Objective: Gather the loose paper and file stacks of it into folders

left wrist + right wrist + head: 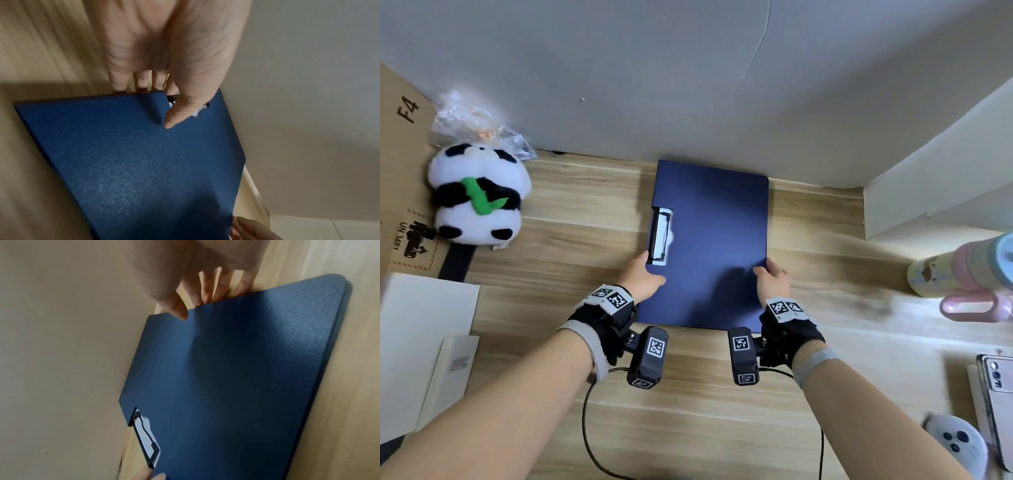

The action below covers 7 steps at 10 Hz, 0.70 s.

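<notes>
Both hands grip closed blue folder (714, 246); paper (665, 229) inside.

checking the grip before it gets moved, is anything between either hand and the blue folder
Nothing visible. The left hand grips the blue folder at its left edge just below the clip, thumb on the cover. The right hand grips the right edge the same way, fingers under.
</notes>
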Available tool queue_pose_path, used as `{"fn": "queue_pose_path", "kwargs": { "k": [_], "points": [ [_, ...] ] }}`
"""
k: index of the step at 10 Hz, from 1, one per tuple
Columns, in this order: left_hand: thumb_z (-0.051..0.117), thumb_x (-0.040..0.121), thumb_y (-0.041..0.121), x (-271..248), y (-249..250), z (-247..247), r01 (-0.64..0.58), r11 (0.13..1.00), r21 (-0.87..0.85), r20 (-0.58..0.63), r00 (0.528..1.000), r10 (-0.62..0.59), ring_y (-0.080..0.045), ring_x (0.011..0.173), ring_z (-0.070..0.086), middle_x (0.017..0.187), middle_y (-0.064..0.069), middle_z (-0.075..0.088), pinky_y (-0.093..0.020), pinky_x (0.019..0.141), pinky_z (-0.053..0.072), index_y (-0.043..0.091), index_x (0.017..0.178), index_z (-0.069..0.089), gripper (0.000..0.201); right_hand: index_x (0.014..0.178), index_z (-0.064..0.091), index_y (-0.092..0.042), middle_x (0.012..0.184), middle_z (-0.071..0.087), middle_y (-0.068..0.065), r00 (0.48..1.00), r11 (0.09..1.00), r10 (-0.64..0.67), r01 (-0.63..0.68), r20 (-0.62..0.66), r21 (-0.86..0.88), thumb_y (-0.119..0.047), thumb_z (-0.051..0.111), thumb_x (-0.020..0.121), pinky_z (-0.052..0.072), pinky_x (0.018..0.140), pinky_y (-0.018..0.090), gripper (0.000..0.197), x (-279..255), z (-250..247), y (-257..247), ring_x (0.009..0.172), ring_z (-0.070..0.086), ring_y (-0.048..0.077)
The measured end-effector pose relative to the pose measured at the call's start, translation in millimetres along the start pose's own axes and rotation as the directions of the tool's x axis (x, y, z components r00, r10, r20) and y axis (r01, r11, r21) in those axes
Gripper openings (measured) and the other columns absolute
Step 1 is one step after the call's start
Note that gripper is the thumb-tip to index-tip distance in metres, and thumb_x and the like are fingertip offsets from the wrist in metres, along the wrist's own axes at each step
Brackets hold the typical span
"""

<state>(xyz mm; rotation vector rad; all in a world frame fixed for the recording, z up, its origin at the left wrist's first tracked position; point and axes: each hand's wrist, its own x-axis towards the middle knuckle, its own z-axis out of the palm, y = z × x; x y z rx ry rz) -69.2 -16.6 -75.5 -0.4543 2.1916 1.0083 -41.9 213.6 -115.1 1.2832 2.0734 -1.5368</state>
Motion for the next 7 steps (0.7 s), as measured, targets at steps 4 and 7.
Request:
{"fn": "queue_pose_path", "kwargs": {
  "k": [4,7],
  "points": [
    [0.058,0.089,0.012,-8,-9,-4,0.033,0.999,0.003,0.043,0.999,-0.033,-0.025,0.142,0.031,0.157,-0.009,0.023,-0.034,0.114,0.03,0.006,0.152,0.01,0.08,0.143,0.033,-0.011,0.145,0.043,0.009,1.0,0.999,0.015,-0.014,0.021,-0.033,-0.012,0.043,0.095,0.031,0.108,0.032,0.05,-29,-15,-8,0.13,0.044,0.027],
    [0.061,0.083,0.013,-35,-24,-22,-0.037,0.998,0.059,-0.016,0.999,0.038,-0.029,0.136,0.041,0.151,-0.014,0.036,-0.037,0.111,0.035,0.003,0.148,0.027,0.074,0.136,0.045,-0.007,0.136,0.053,0.015,1.0,0.995,-0.015,0.016,0.006,-0.101,-0.009,0.043,0.093,0.039,0.102,0.032,0.043,-81,-29,-1,0.123,0.052,0.03]
  ]
}}
